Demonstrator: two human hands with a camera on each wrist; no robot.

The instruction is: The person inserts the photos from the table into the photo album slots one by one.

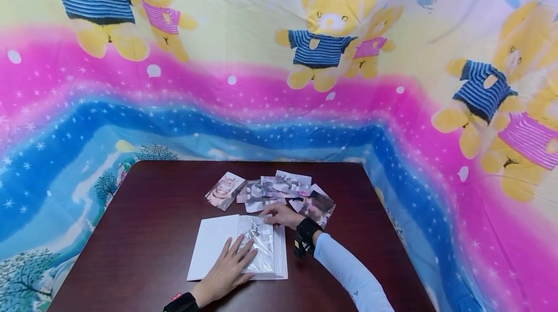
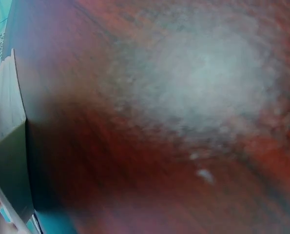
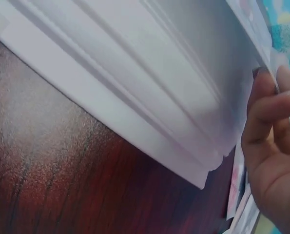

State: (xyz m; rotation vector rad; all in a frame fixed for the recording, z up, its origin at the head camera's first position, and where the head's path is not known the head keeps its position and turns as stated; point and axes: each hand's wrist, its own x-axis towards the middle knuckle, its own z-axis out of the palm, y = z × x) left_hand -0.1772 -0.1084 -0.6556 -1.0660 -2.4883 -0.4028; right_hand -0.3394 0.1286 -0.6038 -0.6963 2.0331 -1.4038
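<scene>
A white photo album (image 1: 212, 241) lies spread on the table, its clear plastic sleeve page (image 1: 264, 254) showing a pale grey picture. My left hand (image 1: 227, 269) rests on this page near its lower left, fingers straight and spread. At the page's top right edge is my right hand (image 1: 284, 216). In the right wrist view, the thumb and fingers of the right hand (image 3: 274, 141) pinch the edge of a thin sheet above the album's stacked pages (image 3: 135, 68). Only the album's side (image 2: 10, 97) and bits of fingers show in the left wrist view.
Behind the album lie several loose photos: a tiger-like print (image 1: 224, 190) at left, overlapping prints (image 1: 293, 182) in the middle, and a dark pink one (image 1: 320, 205) by the right wrist. The dark wooden table (image 1: 148, 234) meets a patterned cloth (image 1: 244, 108) at the back.
</scene>
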